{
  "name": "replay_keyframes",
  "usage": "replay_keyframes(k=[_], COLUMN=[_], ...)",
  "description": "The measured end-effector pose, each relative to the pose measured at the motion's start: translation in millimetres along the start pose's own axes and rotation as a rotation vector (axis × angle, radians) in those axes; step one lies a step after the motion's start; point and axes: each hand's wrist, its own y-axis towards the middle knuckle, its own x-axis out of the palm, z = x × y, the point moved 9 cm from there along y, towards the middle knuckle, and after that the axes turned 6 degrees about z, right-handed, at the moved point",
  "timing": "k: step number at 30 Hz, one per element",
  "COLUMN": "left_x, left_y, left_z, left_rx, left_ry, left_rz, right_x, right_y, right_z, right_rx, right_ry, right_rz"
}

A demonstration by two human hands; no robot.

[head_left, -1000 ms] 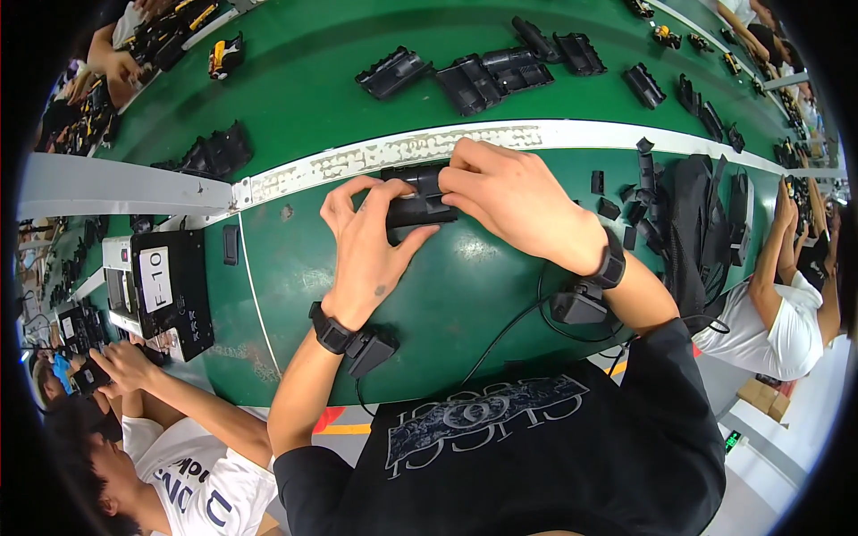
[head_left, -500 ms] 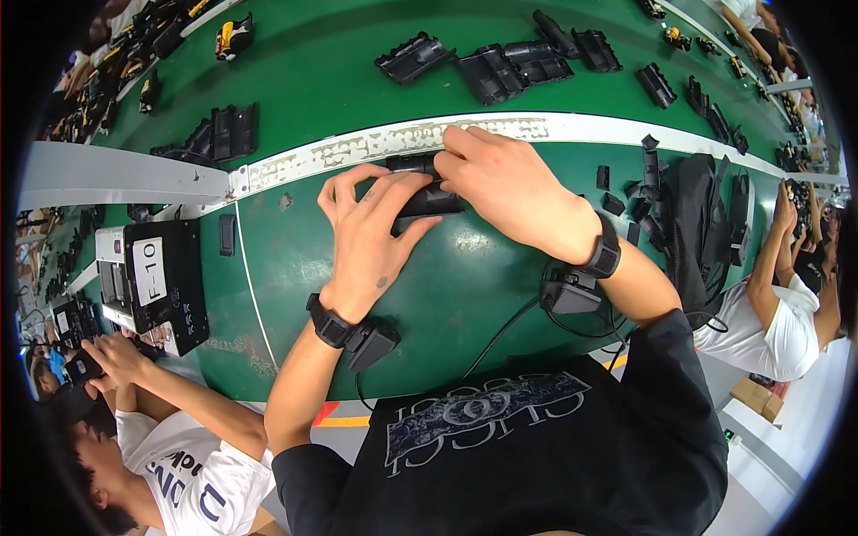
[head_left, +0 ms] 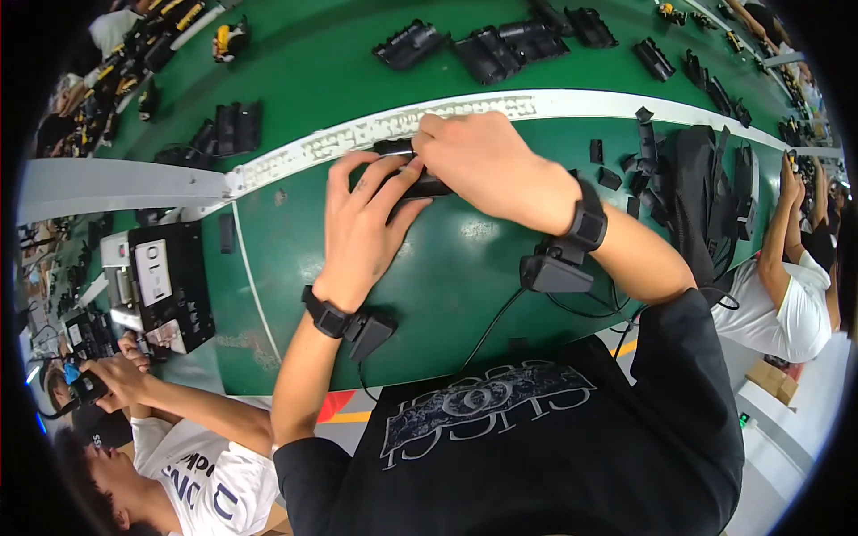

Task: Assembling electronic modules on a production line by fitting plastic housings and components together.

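Since half a second ago, the right hand [head_left: 492,165] has been shifted slightly leftward, and its bent fingertips are now brought closer to the fingers of the left hand [head_left: 365,219]. Both hands are held over a black casing [head_left: 429,186], which is placed just on the near side of the white strip [head_left: 581,104] that is laid across the green table [head_left: 447,286]. By the left hand, the casing is gripped: the fingers are curled over its top and the thumb is spread away toward its near edge. The right hand's fingertips are bent down at the casing; whether anything is pinched there cannot be told, as the contact is hidden. A wristband is worn on each arm, the left one [head_left: 322,314] farther from the strip than the right one [head_left: 588,219].

Beyond the strip, black shells [head_left: 487,54] are scattered. On its near side, toward the right end, small black pieces [head_left: 609,179] and a black bag [head_left: 695,192] are laid. At its left end, a grey post [head_left: 116,189] is joined; nearer than that end, a black box [head_left: 183,268] is placed, and below it a co-worker in a white shirt [head_left: 210,478] is seen.
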Motion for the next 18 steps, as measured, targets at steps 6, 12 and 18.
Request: replay_keyframes(k=[6,12,18], left_x=[-12.5,-64.2,-77.9], left_y=[0.3,43.0,53.7], left_z=[2.6,-59.0,-180.7], left_rx=[-0.12,-0.144,-0.389], left_ry=[-0.126,0.288,0.896], left_rz=[-0.015,0.194,-0.185], right_x=[3.6,-3.3,-60.6], right_y=[-7.2,6.9,-23.8], right_z=[5.8,48.7,107.3], right_rx=[0.107,0.167,0.415], right_ry=[0.026,-0.114,-0.169], right_rz=[-0.059,0.051,0.385])
